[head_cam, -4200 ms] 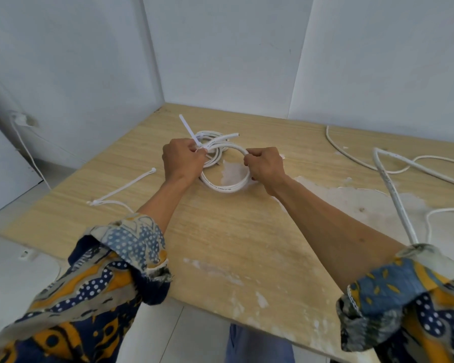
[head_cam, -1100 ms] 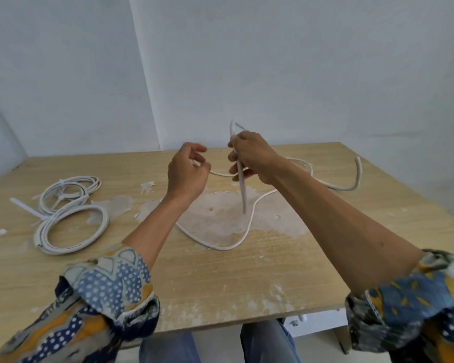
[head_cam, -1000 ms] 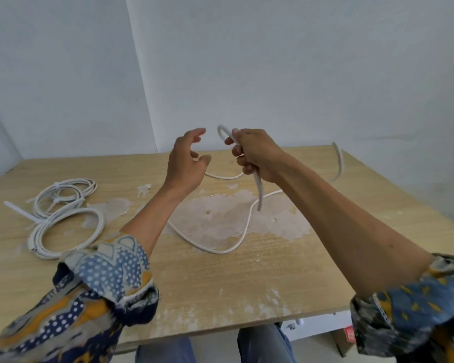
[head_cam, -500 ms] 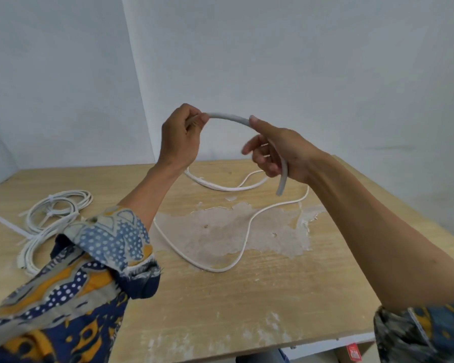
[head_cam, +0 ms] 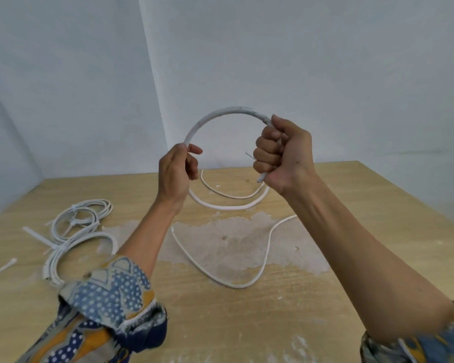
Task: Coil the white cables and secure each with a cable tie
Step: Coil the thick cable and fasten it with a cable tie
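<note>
Both hands hold a thick white cable (head_cam: pixel 222 114) up in the air above the wooden table (head_cam: pixel 247 323). It bends in an arch between them. My right hand (head_cam: pixel 283 150) grips it in a fist, with the cable's end poking out below. My left hand (head_cam: pixel 176 171) pinches the arch's other side. The cable continues down behind my left hand and curves across the table. A thinner white cable (head_cam: pixel 249 282) lies loose on the table below. Two coiled and tied white cables (head_cam: pixel 76 231) rest at the left.
A loose white cable tie (head_cam: pixel 0 269) lies near the table's left edge. The tabletop has a large worn pale patch (head_cam: pixel 236 242) in its middle. Grey walls meet in a corner behind the table. The table's right edge runs down at the far right.
The view swung from the tied coils, now left on the table, to a new cable. My hands lifted the thick cable and bent it; my right hand has closed into a fist on it.
</note>
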